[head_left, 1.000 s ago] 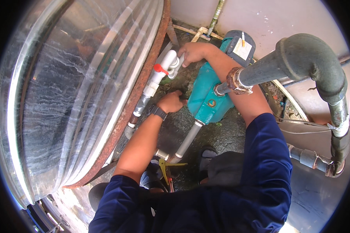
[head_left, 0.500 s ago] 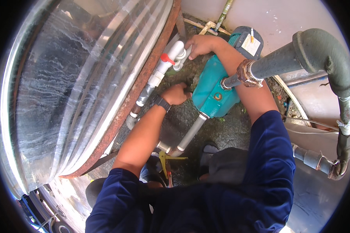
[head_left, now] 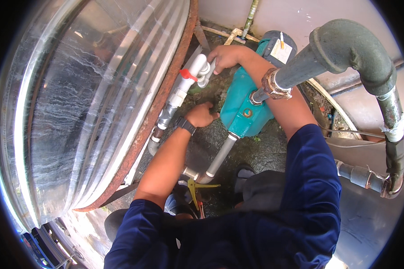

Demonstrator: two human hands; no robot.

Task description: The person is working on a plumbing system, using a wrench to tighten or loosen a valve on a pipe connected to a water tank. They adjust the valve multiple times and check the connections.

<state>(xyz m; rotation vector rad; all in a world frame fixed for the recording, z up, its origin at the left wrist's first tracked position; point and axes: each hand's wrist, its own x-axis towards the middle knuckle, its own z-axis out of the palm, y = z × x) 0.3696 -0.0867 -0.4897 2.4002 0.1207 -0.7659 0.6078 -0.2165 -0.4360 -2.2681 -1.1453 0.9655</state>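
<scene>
My right hand [head_left: 226,58] reaches across the teal water pump [head_left: 246,107], its fingers closed round a white plastic pipe [head_left: 211,71]. That pipe runs beside a white ball valve with a red handle [head_left: 188,75], joined to a grey-white pipe [head_left: 167,115]. The fingertips' far side is hidden. Below it, my left hand [head_left: 201,115], with a dark watch [head_left: 185,125] on the wrist, hovers over or rests near the wet ground between the valve pipe and the pump. Its thumb and forefinger stand apart, with nothing visible between them; the other fingers are curled partly out of sight.
A large grey elbow pipe [head_left: 336,49] rises from the pump at the right. A grey pipe [head_left: 222,154] leaves the pump toward my feet, where a yellow tool [head_left: 194,193] lies. On the left stands a shiny metal tank [head_left: 94,103] with a rusty rim [head_left: 155,114].
The view has shifted slightly, moving the valve and my left hand a little down in the picture. My left fingers look somewhat more spread. My right hand stays at the white pipe.
</scene>
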